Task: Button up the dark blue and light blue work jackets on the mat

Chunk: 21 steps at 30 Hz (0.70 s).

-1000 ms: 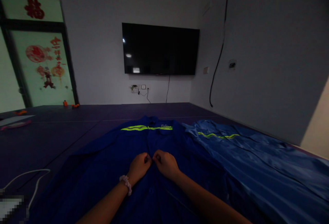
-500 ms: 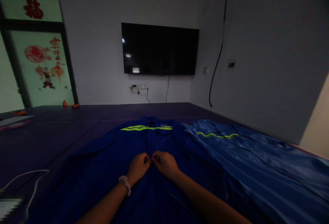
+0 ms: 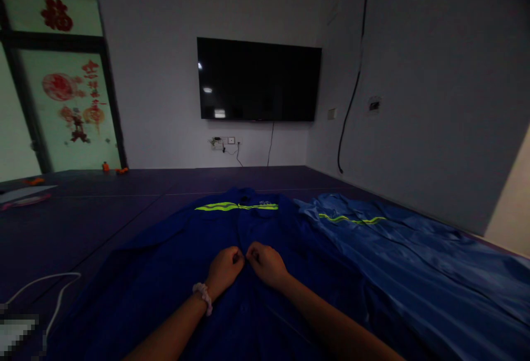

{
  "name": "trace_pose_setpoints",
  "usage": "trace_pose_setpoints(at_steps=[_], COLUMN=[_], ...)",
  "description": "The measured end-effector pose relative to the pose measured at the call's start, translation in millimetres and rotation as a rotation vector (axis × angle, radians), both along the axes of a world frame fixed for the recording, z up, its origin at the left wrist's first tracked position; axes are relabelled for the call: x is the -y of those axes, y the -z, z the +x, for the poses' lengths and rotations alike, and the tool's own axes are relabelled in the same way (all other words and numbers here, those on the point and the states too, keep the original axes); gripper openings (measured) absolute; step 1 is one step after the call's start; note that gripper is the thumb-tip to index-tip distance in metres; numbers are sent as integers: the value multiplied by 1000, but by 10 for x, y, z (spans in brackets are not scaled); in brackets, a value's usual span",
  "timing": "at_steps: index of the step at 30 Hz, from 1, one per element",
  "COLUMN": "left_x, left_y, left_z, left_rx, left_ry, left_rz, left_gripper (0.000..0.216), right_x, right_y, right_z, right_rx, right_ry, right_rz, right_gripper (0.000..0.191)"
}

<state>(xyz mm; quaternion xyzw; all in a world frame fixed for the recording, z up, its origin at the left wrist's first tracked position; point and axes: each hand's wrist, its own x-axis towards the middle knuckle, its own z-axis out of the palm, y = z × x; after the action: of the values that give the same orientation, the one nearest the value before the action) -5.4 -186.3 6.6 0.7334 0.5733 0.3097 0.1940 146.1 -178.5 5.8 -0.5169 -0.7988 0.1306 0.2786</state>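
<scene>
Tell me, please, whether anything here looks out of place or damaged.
The black cable by the right-hand wall looks odd: it dangles loose, its lower end seemingly unconnected. The dark blue jacket shows no clear damage in this dim light.

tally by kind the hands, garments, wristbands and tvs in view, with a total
Hands: 2
Garments: 2
Wristband: 1
TV: 1
Total: 6
</scene>
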Motion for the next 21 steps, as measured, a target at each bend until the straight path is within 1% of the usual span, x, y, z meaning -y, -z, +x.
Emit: trace_pose_setpoints(at_steps=[6, 12, 21], left_x=[20, 15, 20], left_y=[-20, -8, -9], left_z=[6, -2, -6], left_rx=[35, 53, 81], left_ry=[-3, 30, 54], left_rz=[7, -10, -6], left_gripper=[16, 11, 6], right_x=[-18, -37, -18], right_y=[9, 25, -38], right_z=[13, 18, 8], right_rx=[-24, -21, 2], right_ry=[-23, -23, -5], right_rz=[7, -13, -71], right_gripper=[16, 15, 15])
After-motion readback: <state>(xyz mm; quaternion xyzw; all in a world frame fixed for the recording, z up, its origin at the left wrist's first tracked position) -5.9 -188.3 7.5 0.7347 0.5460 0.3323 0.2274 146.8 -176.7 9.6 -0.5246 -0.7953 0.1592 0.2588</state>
